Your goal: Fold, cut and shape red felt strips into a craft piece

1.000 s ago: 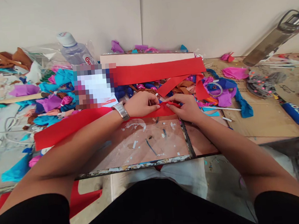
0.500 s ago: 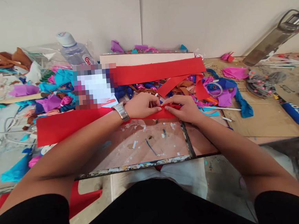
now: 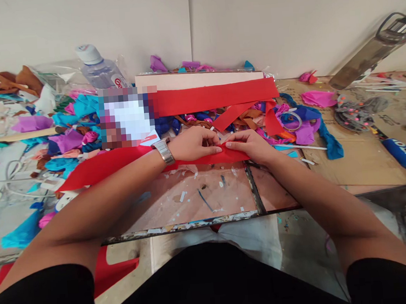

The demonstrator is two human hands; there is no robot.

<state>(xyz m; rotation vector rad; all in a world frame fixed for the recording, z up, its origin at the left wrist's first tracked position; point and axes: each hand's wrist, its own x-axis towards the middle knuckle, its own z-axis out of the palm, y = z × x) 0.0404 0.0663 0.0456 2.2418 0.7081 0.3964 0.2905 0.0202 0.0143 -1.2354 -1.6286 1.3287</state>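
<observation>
Both hands, left hand [image 3: 191, 146] and right hand [image 3: 250, 146], pinch the red paper strip [image 3: 99, 167] with fingertips nearly closed, near the table [image 3: 193, 204] edge amid crowding scraps.

Single head-worn view, looking forward and down, close over the worktable [image 3: 193, 204], wall behind

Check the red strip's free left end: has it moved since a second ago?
Yes. The red strip has lifted and narrowed at its left end, moving away from the board's near edge.

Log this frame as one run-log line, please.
left hand: pinching long red felt strip | right hand: pinching same strip's end | surface: glue-spattered brown board
</observation>
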